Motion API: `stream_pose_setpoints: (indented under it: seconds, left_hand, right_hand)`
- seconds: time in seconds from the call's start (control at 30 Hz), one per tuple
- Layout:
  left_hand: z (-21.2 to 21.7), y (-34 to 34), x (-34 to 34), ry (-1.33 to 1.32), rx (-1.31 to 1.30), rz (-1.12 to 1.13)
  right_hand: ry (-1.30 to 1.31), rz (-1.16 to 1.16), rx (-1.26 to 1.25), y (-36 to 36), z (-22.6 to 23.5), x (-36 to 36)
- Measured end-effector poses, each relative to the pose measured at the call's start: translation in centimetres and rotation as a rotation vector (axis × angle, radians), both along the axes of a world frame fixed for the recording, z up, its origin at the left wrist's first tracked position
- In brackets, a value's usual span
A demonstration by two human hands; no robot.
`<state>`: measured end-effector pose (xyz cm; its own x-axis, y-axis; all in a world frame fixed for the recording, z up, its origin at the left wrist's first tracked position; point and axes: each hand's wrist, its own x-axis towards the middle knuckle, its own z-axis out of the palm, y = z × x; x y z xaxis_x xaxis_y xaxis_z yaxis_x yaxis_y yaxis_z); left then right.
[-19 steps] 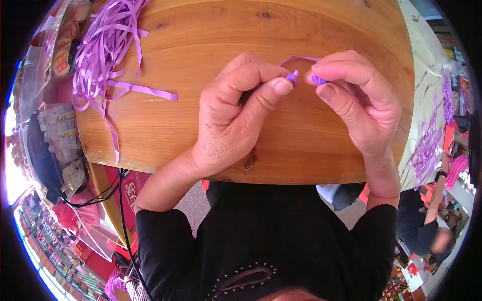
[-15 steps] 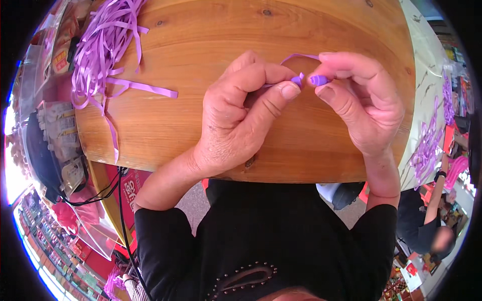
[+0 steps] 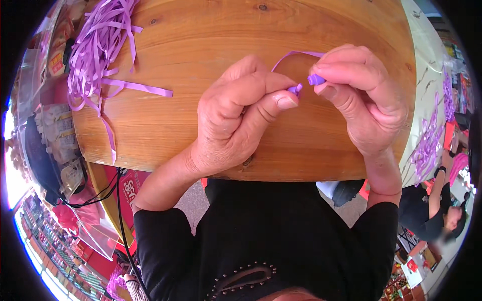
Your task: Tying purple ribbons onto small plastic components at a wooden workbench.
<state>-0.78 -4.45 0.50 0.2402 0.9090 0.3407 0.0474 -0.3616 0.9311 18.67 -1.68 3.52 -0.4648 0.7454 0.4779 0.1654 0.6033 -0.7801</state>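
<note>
Over the wooden table (image 3: 201, 45), my left hand (image 3: 221, 120) is closed, with thumb and forefinger pinching a small purple plastic clasp part (image 3: 295, 90). My right hand (image 3: 369, 103) faces it, also closed, gripping a second purple clasp part (image 3: 316, 80), short and rounded, between thumb and fingers. The two parts are apart, with a narrow gap between the fingertips. A thin purple ribbon (image 3: 293, 53) curves behind both hands, from one to the other. My fingers hide where it meets the clasp parts.
A heap of purple ribbons (image 3: 100, 47) lies at the table's far left, with loose ends trailing nearer. More ribbons (image 3: 427, 145) lie on a white marbled surface at right. Black cables (image 3: 120, 200) hang by the left edge. Another person (image 3: 432, 210) is at the lower right.
My hands have drawn slightly farther apart, widening the gap between the clasp parts. The ribbon loop behind them shows more. The person at right has shifted posture.
</note>
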Motion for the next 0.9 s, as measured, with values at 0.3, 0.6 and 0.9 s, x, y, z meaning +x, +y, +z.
stream_pose_setpoints:
  seconds: [0.3,0.6,0.9]
  left_hand:
    - [-0.35,-0.14,0.22,-0.067,-0.006,-0.008]
    - [-0.27,-0.08,0.04,-0.058,-0.057,0.014]
    - [0.11,0.16,-0.22,0.101,0.039,0.016]
  right_hand:
    - [-0.022,0.044,-0.012,0.11,-0.25,-0.31]
    - [-0.028,0.061,0.057,0.03,-0.42,-0.43]
    - [-0.074,0.075,0.146,-0.25,-0.40,-0.27]
